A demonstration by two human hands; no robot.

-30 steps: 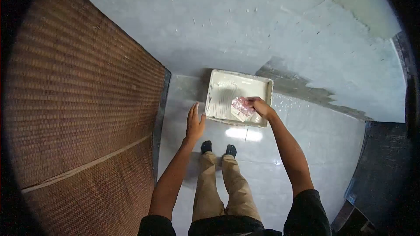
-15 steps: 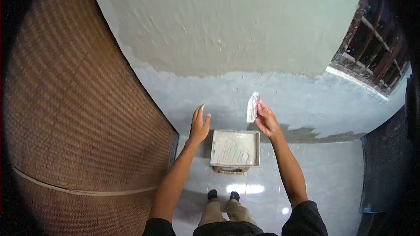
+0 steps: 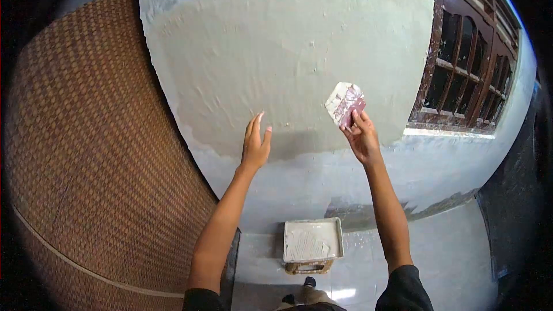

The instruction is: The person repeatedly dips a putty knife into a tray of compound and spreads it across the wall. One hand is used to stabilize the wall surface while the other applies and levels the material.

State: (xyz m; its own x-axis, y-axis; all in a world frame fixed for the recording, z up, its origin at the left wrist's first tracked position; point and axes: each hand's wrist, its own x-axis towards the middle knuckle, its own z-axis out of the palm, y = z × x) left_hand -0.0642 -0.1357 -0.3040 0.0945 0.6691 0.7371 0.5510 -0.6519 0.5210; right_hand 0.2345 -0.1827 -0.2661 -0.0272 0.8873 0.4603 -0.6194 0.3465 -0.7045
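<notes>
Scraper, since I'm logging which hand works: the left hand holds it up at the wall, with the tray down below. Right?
No. The head view shows the right hand holding the scraper up at the wall, with the tray down below; the left hand is open and empty.

No writing, label, brand or number can be read anywhere: not on the scraper (image 3: pixel 344 102) in the right hand (image 3: pixel 363 138), the tray (image 3: pixel 313 221), the wall (image 3: pixel 276 52) or the window frame (image 3: pixel 461 63).

Left arm: raised, extended; left hand (image 3: pixel 255 144) flat, fingers straight and upward. Right arm: raised; right hand (image 3: pixel 361 135) fingers pinched closed.
</notes>
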